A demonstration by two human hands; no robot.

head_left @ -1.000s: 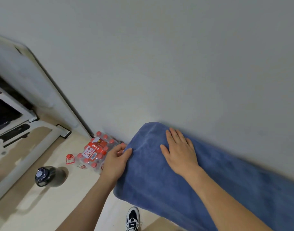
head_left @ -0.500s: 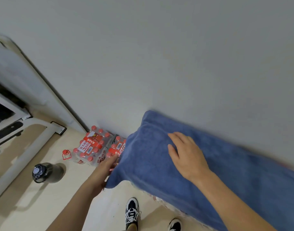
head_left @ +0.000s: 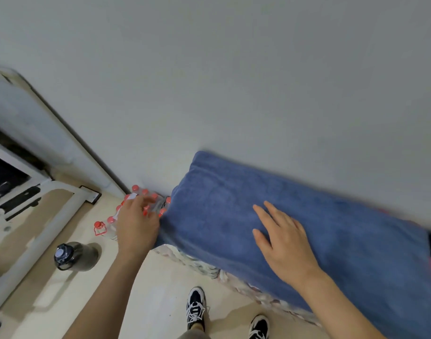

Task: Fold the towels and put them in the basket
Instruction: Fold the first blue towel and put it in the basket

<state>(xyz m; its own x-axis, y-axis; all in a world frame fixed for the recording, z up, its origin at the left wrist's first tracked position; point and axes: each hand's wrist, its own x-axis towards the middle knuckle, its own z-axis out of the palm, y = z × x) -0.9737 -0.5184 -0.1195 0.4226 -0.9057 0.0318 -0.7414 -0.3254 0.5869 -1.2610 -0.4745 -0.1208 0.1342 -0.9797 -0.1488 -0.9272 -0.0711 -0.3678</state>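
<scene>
From the head view, the blue towel (head_left: 319,228) is lying stretched along the worktop (head_left: 199,263) against the wall (head_left: 234,94), and its left end is hanging past the worktop's corner. That overhang is looking like the main risk. With nothing gripping that end, its weight may drag the cloth down to the floor (head_left: 160,289) or skew the next fold. The left hand (head_left: 136,226) is hovering just beside that end, over the pack of red-capped bottles (head_left: 136,192). A careless reach there could knock them or miss the corner. Its fingers are spreading loosely and grasping nothing, though blur is hiding whether they are brushing the towel's edge. The right hand (head_left: 286,243) is resting flat on the towel's middle, released, with straight fingers pointing toward the wall and the forearm coming in from the lower right. No basket is showing.
</scene>
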